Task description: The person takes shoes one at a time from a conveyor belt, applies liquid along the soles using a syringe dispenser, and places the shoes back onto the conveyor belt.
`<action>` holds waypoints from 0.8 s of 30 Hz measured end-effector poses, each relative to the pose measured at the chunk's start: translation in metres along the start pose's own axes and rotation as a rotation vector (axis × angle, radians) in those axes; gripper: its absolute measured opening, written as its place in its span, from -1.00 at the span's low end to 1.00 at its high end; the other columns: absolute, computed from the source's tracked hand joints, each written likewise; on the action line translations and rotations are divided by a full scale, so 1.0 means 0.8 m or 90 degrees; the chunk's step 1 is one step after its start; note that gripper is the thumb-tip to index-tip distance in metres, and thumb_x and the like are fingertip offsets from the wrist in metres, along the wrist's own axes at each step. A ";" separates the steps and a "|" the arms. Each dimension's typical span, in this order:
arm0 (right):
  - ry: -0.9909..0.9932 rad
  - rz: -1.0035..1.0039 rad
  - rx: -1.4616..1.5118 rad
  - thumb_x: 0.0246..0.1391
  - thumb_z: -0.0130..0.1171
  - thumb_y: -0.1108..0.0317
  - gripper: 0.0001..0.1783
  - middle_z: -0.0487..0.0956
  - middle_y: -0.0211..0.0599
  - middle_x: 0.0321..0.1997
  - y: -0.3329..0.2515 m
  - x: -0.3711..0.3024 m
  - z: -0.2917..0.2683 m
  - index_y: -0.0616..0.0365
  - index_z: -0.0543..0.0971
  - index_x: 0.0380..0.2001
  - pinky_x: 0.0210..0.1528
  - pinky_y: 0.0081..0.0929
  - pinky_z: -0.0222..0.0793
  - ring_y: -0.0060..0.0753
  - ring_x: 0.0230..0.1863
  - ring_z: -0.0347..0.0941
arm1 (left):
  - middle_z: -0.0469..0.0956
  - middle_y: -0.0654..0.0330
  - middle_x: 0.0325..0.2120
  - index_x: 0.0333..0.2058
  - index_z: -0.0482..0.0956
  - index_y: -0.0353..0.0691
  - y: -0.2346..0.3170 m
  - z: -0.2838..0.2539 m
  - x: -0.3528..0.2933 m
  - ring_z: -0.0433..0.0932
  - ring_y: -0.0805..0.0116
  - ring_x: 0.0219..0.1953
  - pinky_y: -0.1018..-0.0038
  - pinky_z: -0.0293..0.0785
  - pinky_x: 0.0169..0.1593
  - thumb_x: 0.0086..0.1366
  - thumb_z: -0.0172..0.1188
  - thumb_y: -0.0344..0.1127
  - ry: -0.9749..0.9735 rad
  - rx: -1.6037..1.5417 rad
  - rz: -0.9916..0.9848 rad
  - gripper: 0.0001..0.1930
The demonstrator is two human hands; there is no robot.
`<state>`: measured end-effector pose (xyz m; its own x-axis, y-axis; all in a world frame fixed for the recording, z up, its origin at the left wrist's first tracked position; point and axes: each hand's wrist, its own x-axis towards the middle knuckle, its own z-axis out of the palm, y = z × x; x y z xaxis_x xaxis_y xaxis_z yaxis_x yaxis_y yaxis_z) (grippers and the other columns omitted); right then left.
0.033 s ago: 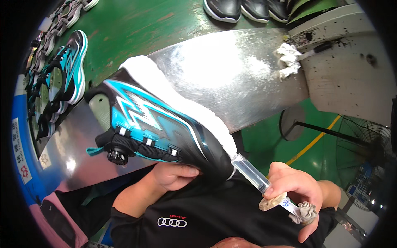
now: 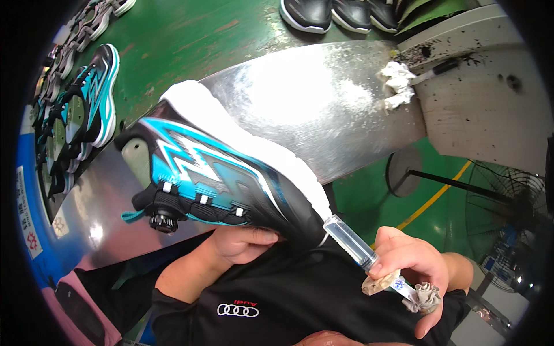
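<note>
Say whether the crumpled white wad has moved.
No. Judged against the metal bench, the crumpled white wad lies in the same spot near its right end.

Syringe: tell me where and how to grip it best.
Probably grip the syringe by its lower barrel, beside the beige wrap, from the person's right: the barrel is slim and straight, its far end pointing at the shoe. The right hand holds it there.
</note>
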<state>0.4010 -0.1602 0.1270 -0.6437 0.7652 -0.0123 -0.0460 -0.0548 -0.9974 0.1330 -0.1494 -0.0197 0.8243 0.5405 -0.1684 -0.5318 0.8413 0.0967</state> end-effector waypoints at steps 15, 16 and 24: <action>0.093 -0.118 -0.237 -0.46 0.40 -0.32 -0.01 0.50 -0.31 -0.24 0.008 -0.025 0.005 0.16 0.40 -0.02 -0.33 -0.49 0.00 -0.42 -0.37 0.22 | 0.54 0.24 -0.12 -0.12 0.53 -0.17 0.008 0.016 0.081 0.46 0.38 0.00 0.38 0.33 0.15 0.16 0.13 -0.56 -0.054 0.005 0.115 -0.70; 0.114 -0.137 -0.260 -0.46 0.40 -0.32 -0.02 0.50 -0.33 -0.25 0.016 -0.026 0.011 0.14 0.41 -0.02 -0.33 -0.48 -0.01 -0.43 -0.38 0.21 | 0.54 0.23 -0.12 -0.12 0.54 -0.16 0.009 0.017 0.082 0.46 0.39 0.00 0.38 0.34 0.15 0.15 0.14 -0.55 -0.034 0.009 0.118 -0.70; 0.133 -0.214 -0.448 -0.19 0.27 -0.18 -0.25 0.55 -0.29 -0.29 0.038 -0.008 0.025 0.25 0.44 -0.10 -0.49 -0.51 0.05 -0.45 -0.57 0.23 | 0.50 0.17 -0.07 -0.05 0.47 -0.18 0.014 0.030 0.088 0.42 0.25 0.06 0.47 0.47 0.04 0.18 0.16 -0.47 -0.013 -0.010 0.137 -0.68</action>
<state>0.3881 -0.1794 0.0985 -0.5211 0.7770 0.3531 0.3245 0.5631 -0.7601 0.1896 -0.1020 -0.0070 0.6952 0.7077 -0.1261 -0.6986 0.7065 0.1135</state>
